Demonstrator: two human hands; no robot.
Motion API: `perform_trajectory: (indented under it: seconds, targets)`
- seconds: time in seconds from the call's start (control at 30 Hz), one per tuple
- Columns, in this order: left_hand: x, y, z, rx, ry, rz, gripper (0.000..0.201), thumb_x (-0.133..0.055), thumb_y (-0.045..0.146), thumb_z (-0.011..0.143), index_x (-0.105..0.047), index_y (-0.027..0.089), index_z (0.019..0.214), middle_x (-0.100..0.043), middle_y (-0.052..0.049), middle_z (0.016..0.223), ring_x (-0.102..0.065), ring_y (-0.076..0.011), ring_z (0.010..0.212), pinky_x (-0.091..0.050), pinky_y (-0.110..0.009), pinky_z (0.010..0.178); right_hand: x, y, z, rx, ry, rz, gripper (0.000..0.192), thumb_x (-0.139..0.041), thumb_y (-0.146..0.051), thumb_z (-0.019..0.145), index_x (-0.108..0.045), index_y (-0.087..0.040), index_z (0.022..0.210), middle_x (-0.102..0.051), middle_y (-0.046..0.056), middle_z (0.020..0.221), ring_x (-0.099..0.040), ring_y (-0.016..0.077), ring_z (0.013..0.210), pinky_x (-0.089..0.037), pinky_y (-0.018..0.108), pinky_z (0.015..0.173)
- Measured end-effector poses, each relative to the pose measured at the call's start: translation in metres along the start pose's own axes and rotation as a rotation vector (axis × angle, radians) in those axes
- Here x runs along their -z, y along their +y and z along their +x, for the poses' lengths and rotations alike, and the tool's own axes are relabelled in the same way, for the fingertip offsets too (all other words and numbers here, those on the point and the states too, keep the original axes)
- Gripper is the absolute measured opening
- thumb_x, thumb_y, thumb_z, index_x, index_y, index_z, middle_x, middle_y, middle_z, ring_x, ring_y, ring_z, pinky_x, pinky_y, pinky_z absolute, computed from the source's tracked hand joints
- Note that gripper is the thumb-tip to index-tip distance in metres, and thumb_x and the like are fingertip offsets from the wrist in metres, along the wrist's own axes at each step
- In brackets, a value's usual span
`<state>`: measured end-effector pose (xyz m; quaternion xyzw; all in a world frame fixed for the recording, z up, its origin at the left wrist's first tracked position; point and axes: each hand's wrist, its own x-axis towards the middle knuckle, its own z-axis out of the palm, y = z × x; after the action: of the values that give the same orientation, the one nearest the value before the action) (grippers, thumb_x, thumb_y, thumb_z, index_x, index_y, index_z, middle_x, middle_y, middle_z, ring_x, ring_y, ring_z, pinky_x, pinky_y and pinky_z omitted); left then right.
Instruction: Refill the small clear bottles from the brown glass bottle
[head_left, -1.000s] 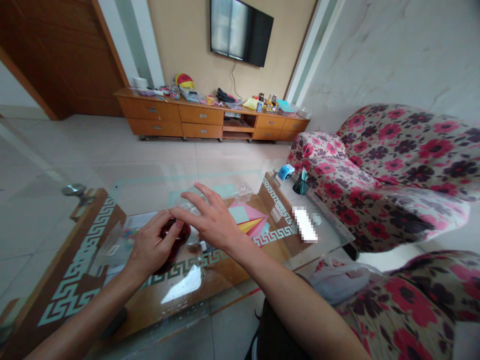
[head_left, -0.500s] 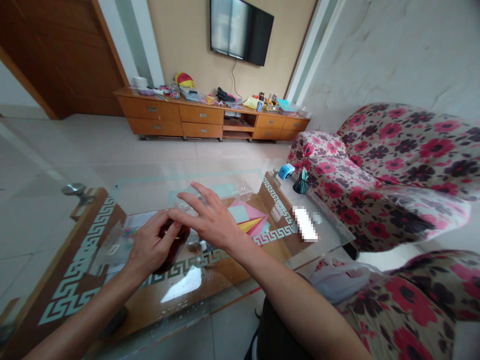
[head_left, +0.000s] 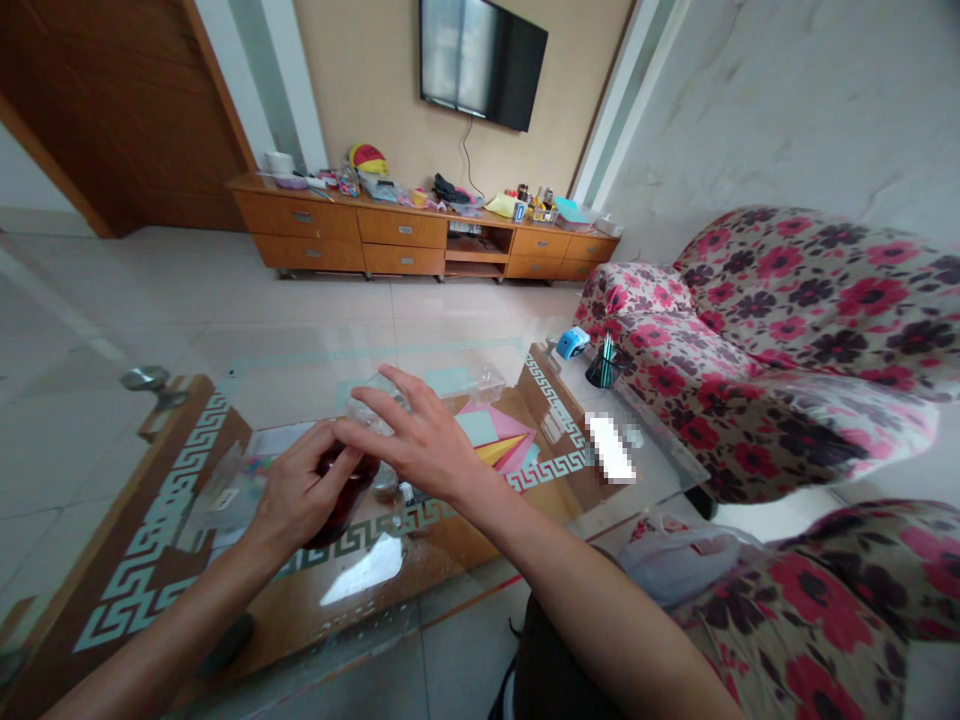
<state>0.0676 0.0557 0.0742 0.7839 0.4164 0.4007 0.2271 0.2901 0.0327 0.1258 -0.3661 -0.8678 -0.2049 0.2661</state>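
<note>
My left hand is wrapped around a shiny dark red object, mostly covered by the fingers, held above the glass table. My right hand reaches across its top, the index finger bent down against the left fingertips and the other fingers raised and spread. What the right index finger and hidden thumb pinch is out of sight. Just behind the right fingers shows a clear plastic item. A small round silvery item appears right beside the dark red object.
Pink, yellow and blue folded paper shows beneath the glass, right of the hands. A clear bag with colourful bits is at the left. A black pen holder and a blue item stand at the right, near the flowered sofa.
Both hands keep nearly the same pose on the dark red object. The right fingers have shifted very slightly to the left.
</note>
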Motion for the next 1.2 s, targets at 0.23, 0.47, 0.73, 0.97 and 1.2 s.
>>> perform_trajectory:
  seconds: [0.23,0.47,0.73,0.97,1.2]
  targets:
    - [0.002,0.000,0.001,0.032,-0.025,-0.019,0.032,-0.057,0.053,0.104,-0.069,0.024,0.106,-0.073,0.000,0.100,-0.068,-0.0208,0.093,-0.050,-0.029,0.084,0.002,-0.001,0.001,-0.003,-0.027,0.022,0.051,-0.064,-0.014,0.103,-0.057,-0.035,0.149,-0.045,0.003,0.165,-0.015,0.0307,0.165,-0.040,0.056,0.128]
    - [0.006,-0.004,-0.003,0.046,-0.039,0.015,0.035,-0.056,0.056,0.103,-0.071,0.025,0.109,-0.076,-0.002,0.105,-0.071,-0.0223,0.095,-0.052,-0.030,0.082,0.005,-0.002,0.003,0.010,-0.032,0.023,0.053,-0.066,-0.014,0.102,-0.056,-0.036,0.149,-0.045,0.004,0.164,-0.016,0.0308,0.164,-0.039,0.058,0.128]
    - [0.007,0.000,-0.003,0.078,-0.027,0.047,0.037,-0.056,0.058,0.103,-0.071,0.025,0.110,-0.076,-0.001,0.100,-0.071,-0.0228,0.091,-0.052,-0.030,0.079,0.008,-0.004,0.005,0.016,-0.043,0.027,0.051,-0.065,-0.014,0.103,-0.056,-0.036,0.148,-0.046,0.004,0.163,-0.018,0.0301,0.163,-0.039,0.058,0.128]
    - [0.008,0.002,-0.003,0.085,-0.011,0.078,0.037,-0.057,0.058,0.102,-0.072,0.025,0.109,-0.077,0.000,0.098,-0.071,-0.0212,0.087,-0.052,-0.029,0.079,0.010,-0.006,0.006,0.017,-0.056,0.023,0.054,-0.066,-0.013,0.102,-0.055,-0.036,0.149,-0.044,0.004,0.164,-0.019,0.0297,0.163,-0.039,0.059,0.128]
    - [0.007,0.004,-0.008,0.082,0.042,0.068,0.034,-0.058,0.055,0.101,-0.071,0.024,0.103,-0.075,0.001,0.088,-0.069,-0.0207,0.078,-0.052,-0.030,0.073,0.021,-0.006,0.009,0.046,-0.107,0.026,0.056,-0.067,-0.013,0.101,-0.053,-0.037,0.149,-0.041,0.001,0.169,-0.016,0.0292,0.165,-0.034,0.059,0.131]
